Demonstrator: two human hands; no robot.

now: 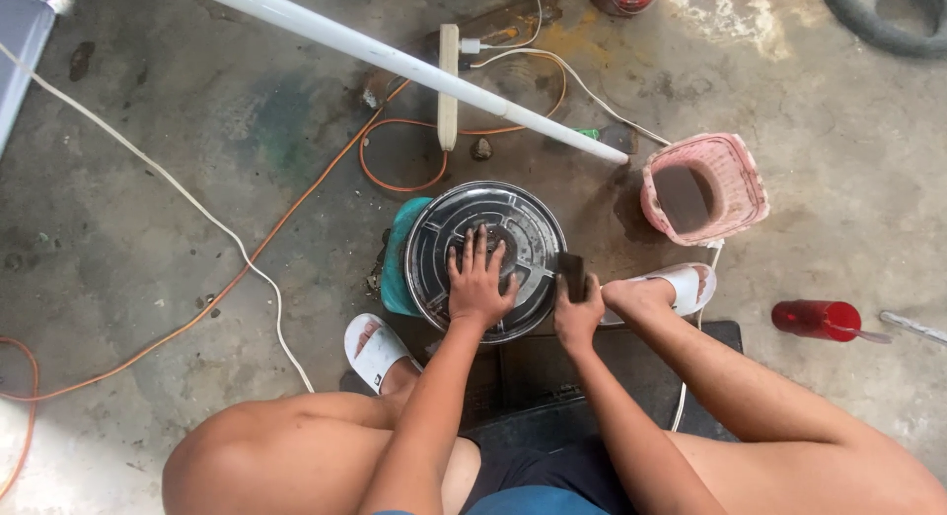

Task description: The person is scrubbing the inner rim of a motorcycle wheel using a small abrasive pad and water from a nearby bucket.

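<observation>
Round metal lid [523, 229] under left hand [478, 283]

The left hand [479, 281] hides the round metal cover's [485, 259] centre; the black tyre [881, 17] is cut off at the top edge.

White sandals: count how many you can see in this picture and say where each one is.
2. One white sandal lies left of the round metal cover; the other is right of it, near the pink basket.
</observation>
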